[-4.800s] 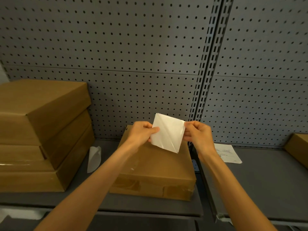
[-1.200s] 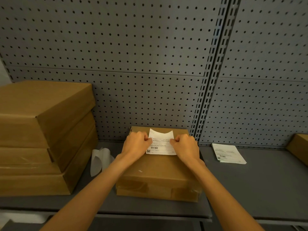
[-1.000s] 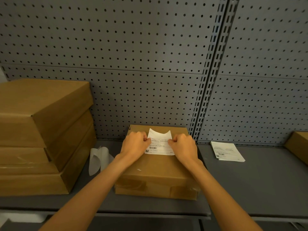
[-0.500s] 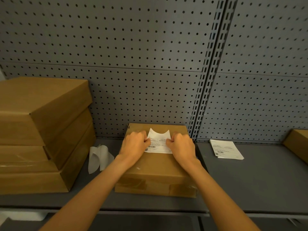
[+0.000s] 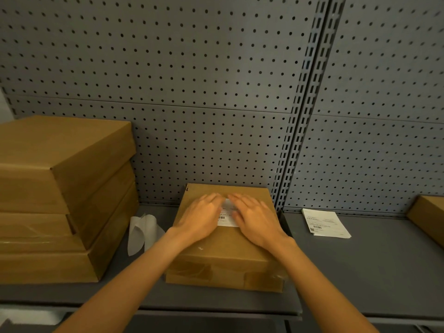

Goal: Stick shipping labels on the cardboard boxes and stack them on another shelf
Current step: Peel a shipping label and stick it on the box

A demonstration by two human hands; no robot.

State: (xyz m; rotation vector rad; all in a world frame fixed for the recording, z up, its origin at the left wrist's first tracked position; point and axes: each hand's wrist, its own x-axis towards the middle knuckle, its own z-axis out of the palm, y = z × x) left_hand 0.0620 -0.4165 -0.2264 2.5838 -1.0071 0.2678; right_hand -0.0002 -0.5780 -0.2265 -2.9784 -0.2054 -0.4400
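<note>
A flat cardboard box (image 5: 223, 251) lies on the grey shelf (image 5: 360, 272) in front of me. A white shipping label (image 5: 225, 218) with a barcode lies on the box's top, mostly covered by my hands. My left hand (image 5: 201, 217) lies flat on the label's left part, fingers straight. On the label's right part my right hand (image 5: 252, 216) presses down flat, its fingers extended too. Both hands are slightly blurred.
Three stacked cardboard boxes (image 5: 55, 188) stand at the left. Peeled backing papers (image 5: 141, 230) lie between them and the middle box. A small pile of labels (image 5: 323, 223) lies at the right, and another box's corner (image 5: 430, 217) shows at the far right. A pegboard wall (image 5: 216, 92) closes the back.
Both hands pinched the label's sides with curled fingers while lowering it onto the box; now the fingers have straightened and the hands lie flat on the label.
</note>
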